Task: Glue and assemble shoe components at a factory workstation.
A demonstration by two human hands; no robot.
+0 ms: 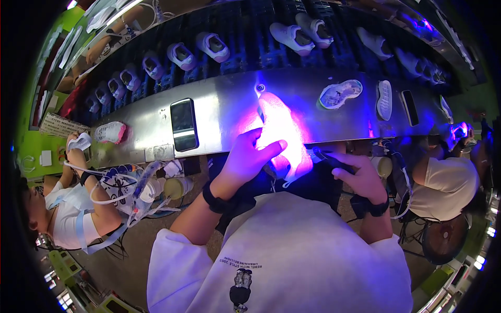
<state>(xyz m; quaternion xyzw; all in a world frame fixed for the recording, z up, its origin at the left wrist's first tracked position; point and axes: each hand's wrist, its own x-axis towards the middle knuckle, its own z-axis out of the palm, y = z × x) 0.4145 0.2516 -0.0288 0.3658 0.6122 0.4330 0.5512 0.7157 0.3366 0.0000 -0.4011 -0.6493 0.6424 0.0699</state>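
Observation:
Under a bright violet light, a shoe [282, 133] glows pink and white at the table's near edge; glare hides most of its detail. My left hand [248, 159] is closed on its left side, the thumb lying across it. At the shoe's lower right, my right hand [360, 177] is closed around a dark, slim tool [324, 157]. The tool's tip points to the shoe, but I cannot tell whether they touch. A small round light fitting [260, 88] sits just beyond the toe.
A metal table [219, 99] bears a phone [183, 125], a second phone [409, 108], a shoe sole [384, 100] and a white-and-green sole [340, 94]. Behind it, a dark conveyor [240, 36] carries several pale shoes. Co-workers sit on both sides; a cup-like container [178, 188] stands left.

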